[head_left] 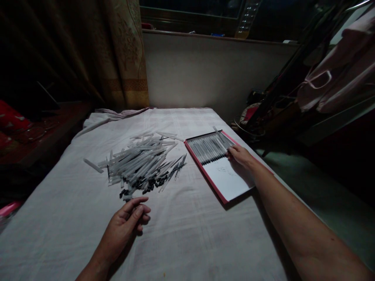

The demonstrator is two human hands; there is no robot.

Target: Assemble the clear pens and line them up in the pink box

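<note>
My right hand is over the shallow red-edged box, its thumb and fingers closed on the lower end of a clear pen. That pen slants across the row of clear pens with black ends lying side by side in the box's far half. White sheet with faint marks covers the near half. My left hand rests near the cloth, fingers loosely curled and apart, holding nothing that I can see. Just beyond it lie small black caps, a heap of clear pen barrels and thin dark refills.
A white cloth covers the table. One loose barrel lies left of the heap. Behind stand a pale wall and a patterned curtain. Pink fabric hangs at the right, and a dark red surface is at the left.
</note>
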